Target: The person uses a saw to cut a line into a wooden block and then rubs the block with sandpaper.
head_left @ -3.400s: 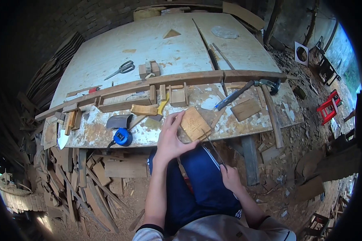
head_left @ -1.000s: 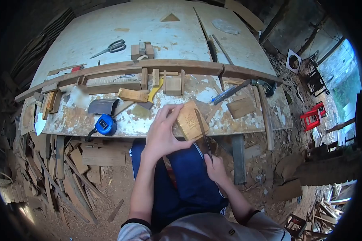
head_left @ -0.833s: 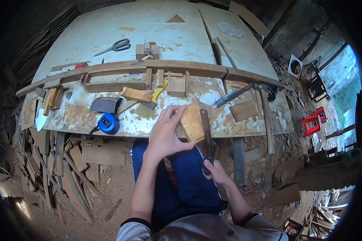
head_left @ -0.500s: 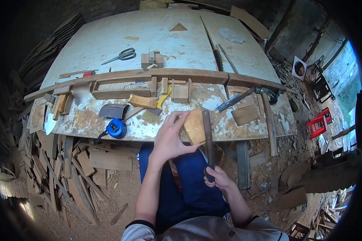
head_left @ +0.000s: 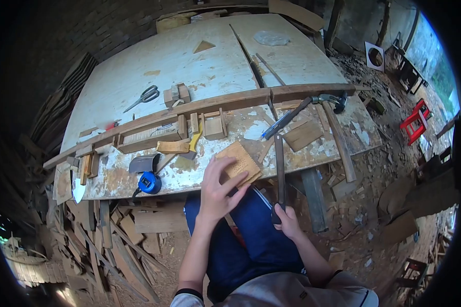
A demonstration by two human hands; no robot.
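At the table's near edge, a squarish light-wood block (head_left: pixel 239 157) with small dots and notched edges lies tilted. My left hand (head_left: pixel 217 190) grips it from the left, fingers across its face and thumb along the near side. Wrapped round the dark handle of a flat file (head_left: pixel 280 171) is my right hand (head_left: pixel 288 222). The file points away from me, to the right of the block and apart from it. A yellow-handled brush-like tool (head_left: pixel 195 140) and a curved wood piece (head_left: pixel 172 147) lie beyond my left hand.
A long wooden beam (head_left: pixel 215 104) crosses the table (head_left: pixel 123 77). Hammers (head_left: pixel 338 135) and a flat board (head_left: pixel 302 135) lie right; a blue tape measure (head_left: pixel 149 182) and dark curved sheet (head_left: pixel 144 163) lie left. Scissors (head_left: pixel 143 97) rest behind the beam. Wood scraps (head_left: pixel 123 261) cover the floor.
The file has moved off the block's edge to the right. The block has turned and tipped flatter under my left hand, whose fingers have shifted across its face. The camera view has rotated.
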